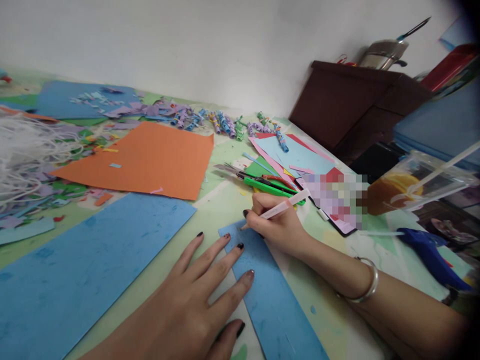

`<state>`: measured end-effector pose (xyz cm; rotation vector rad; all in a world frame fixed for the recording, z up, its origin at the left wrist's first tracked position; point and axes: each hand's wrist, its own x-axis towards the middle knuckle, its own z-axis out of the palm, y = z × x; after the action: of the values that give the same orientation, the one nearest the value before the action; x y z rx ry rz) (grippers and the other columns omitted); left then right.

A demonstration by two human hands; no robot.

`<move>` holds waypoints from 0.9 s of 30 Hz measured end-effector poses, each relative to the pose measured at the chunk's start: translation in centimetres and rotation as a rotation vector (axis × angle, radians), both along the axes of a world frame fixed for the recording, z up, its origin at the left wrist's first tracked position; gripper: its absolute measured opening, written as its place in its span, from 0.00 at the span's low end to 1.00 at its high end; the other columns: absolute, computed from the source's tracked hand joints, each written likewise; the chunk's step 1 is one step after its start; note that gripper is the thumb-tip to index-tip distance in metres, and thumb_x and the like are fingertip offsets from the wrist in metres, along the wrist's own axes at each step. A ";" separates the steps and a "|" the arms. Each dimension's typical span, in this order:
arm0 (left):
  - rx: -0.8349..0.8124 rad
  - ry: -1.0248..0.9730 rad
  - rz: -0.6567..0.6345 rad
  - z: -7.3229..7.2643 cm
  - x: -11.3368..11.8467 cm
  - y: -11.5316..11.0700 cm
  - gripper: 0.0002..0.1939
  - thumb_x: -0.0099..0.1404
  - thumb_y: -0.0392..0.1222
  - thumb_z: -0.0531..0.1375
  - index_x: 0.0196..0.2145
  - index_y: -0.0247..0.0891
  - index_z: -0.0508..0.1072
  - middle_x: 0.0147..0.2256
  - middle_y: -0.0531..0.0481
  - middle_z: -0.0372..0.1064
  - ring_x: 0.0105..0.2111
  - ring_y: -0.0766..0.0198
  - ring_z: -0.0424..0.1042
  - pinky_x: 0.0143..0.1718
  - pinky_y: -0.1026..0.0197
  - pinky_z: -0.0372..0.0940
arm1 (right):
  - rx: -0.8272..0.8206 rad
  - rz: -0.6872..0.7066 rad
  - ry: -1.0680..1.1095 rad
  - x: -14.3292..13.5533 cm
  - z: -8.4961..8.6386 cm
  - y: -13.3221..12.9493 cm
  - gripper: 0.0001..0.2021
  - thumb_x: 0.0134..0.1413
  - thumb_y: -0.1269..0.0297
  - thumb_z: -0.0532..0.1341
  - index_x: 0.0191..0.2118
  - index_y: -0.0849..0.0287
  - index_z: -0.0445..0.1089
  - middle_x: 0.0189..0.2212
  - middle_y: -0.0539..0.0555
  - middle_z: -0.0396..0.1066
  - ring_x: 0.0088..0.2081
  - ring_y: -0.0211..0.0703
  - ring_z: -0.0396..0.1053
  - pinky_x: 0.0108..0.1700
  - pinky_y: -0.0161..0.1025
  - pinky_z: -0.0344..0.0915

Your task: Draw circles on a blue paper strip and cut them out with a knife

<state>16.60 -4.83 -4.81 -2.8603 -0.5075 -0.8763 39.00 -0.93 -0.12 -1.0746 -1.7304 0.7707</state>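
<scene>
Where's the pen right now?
Head view, just right of centre: the pen is held in the fingers of the right hand, its tip at the far end of the narrow blue strip, near the left hand.

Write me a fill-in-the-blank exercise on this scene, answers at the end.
1. The right hand holds a pen at the far end of a narrow ____ strip.
2. The left hand lies palm ____, touching that strip.
3. A silver bangle circles the ____ forearm.
4. White cords lie heaped toward the picture's ____ edge.

Missing words: blue; down; right; left.
</scene>
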 end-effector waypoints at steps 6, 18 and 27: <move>-0.001 0.006 0.001 0.1 0.1 0.1 0.25 0.69 0.37 0.51 0.62 0.41 0.68 0.63 0.41 0.64 0.68 0.45 0.53 0.66 0.37 0.51 | -0.048 -0.016 -0.005 -0.1 0.1 -0.1 0.18 0.53 0.70 0.59 0.20 0.54 0.49 0.16 0.42 0.50 0.19 0.31 0.52 0.22 0.32 0.53; -0.019 -0.007 -0.007 0.0 0.1 0.1 0.25 0.69 0.36 0.51 0.62 0.41 0.68 0.64 0.42 0.63 0.68 0.46 0.53 0.67 0.37 0.50 | 0.035 -0.047 -0.049 0.0 -0.1 -0.1 0.18 0.54 0.72 0.58 0.21 0.55 0.48 0.18 0.42 0.48 0.22 0.32 0.48 0.23 0.33 0.49; -0.020 0.003 -0.011 0.2 0.0 0.1 0.25 0.69 0.37 0.52 0.62 0.41 0.68 0.63 0.41 0.64 0.67 0.44 0.55 0.64 0.35 0.55 | -0.002 -0.026 -0.031 -0.1 0.2 0.0 0.17 0.50 0.72 0.58 0.20 0.54 0.47 0.18 0.43 0.47 0.22 0.32 0.47 0.22 0.32 0.50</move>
<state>16.64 -4.70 -4.60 -2.8841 -0.5035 -0.8735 38.94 -0.96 0.04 -1.1139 -1.7389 0.7424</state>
